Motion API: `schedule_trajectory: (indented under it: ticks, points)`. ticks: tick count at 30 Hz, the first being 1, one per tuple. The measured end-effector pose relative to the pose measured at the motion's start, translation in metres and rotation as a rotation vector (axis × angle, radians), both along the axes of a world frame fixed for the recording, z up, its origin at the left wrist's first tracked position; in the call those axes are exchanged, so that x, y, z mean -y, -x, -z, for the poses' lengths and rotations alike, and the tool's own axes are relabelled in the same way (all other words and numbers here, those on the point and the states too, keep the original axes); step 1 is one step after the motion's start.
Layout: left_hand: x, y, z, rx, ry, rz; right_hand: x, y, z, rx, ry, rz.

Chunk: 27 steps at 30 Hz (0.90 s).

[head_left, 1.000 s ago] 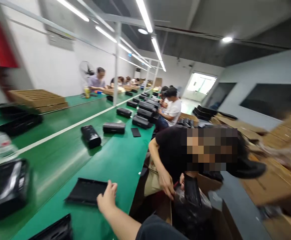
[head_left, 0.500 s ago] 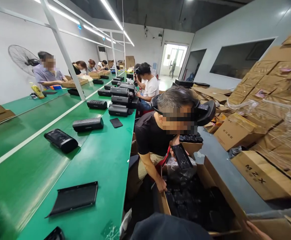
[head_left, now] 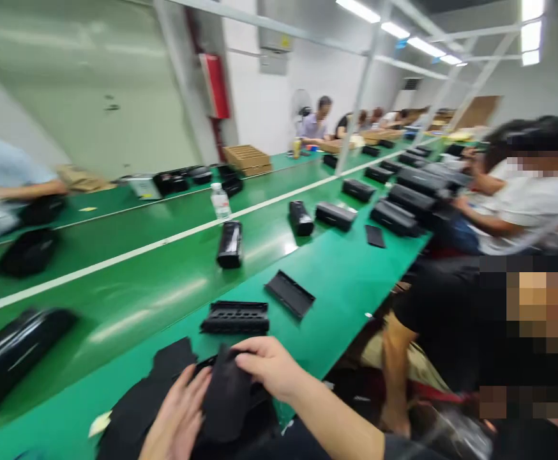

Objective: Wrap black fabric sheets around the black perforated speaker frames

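Note:
My left hand (head_left: 177, 416) and my right hand (head_left: 268, 365) are at the bottom of the view, both gripping a soft black cloth pouch (head_left: 226, 396) above the green bench (head_left: 336, 281). A flat, crumpled black sheet (head_left: 140, 409) lies under and beside my left hand. Just beyond my hands rest a black slotted plastic housing piece (head_left: 235, 317) and a black plastic panel (head_left: 289, 294). What lies under the pouch is hidden.
Several black cylindrical speakers (head_left: 394, 214) stand along the bench. A co-worker in a black shirt (head_left: 442, 313) is close on the right, with another in white (head_left: 523, 204) beyond. A plastic water bottle (head_left: 220, 201) and a cardboard tray (head_left: 246, 160) stand farther left.
The view has swung left from the open carton to the bench. Both my hands now grip the black pouch; one second ago only one hand showed, next to a black panel.

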<state>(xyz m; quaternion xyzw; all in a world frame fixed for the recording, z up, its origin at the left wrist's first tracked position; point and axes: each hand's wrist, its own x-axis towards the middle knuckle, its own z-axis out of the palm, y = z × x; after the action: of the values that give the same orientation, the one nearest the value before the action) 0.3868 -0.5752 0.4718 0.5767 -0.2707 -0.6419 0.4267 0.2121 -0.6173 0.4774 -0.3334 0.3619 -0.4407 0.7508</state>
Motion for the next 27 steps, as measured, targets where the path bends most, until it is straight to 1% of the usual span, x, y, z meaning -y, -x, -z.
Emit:
schedule_trajectory:
  ticks: [1,2,3,5,7,9,11,13,16,18,21,24,27]
  points:
    - [-0.008,0.006,0.000,-0.183,-0.045,0.012,-0.002,0.006,-0.005,0.044,-0.025,0.012]
    - [-0.014,0.013,0.000,-0.325,-0.078,0.029,-0.004,0.012,-0.009,0.064,-0.043,0.012]
    - [-0.018,0.020,0.000,-0.404,-0.106,0.009,-0.006,0.016,-0.011,0.072,-0.056,0.015]
    - [-0.023,0.027,-0.001,-0.464,-0.109,-0.113,-0.011,0.023,-0.012,0.072,-0.071,0.014]
    - [-0.028,0.025,-0.004,-0.508,-0.075,-0.214,-0.017,0.028,-0.011,0.061,-0.078,-0.005]
    - [-0.033,0.018,-0.008,-0.589,-0.021,-0.222,-0.022,0.032,-0.009,0.033,-0.085,-0.042]
    - [-0.037,0.011,-0.013,-0.654,0.011,-0.183,-0.024,0.035,-0.008,-0.005,-0.103,-0.087]
    - [-0.039,0.008,-0.015,-0.634,-0.002,-0.158,-0.026,0.037,-0.007,-0.036,-0.120,-0.131]
    - [-0.037,0.013,-0.013,-0.505,-0.069,-0.132,-0.026,0.037,-0.007,-0.045,-0.114,-0.189]
    - [-0.035,0.017,-0.011,-0.445,-0.083,-0.117,-0.025,0.037,-0.007,-0.047,-0.104,-0.197]
    - [-0.035,0.016,-0.014,-0.388,-0.040,-0.148,-0.023,0.039,-0.008,-0.060,-0.126,-0.157]
    - [-0.039,0.007,-0.023,-0.286,0.032,-0.186,-0.019,0.045,-0.009,-0.087,-0.147,-0.091]
    - [-0.045,-0.002,-0.032,-0.190,0.059,-0.167,-0.017,0.049,-0.010,-0.127,-0.130,-0.085]
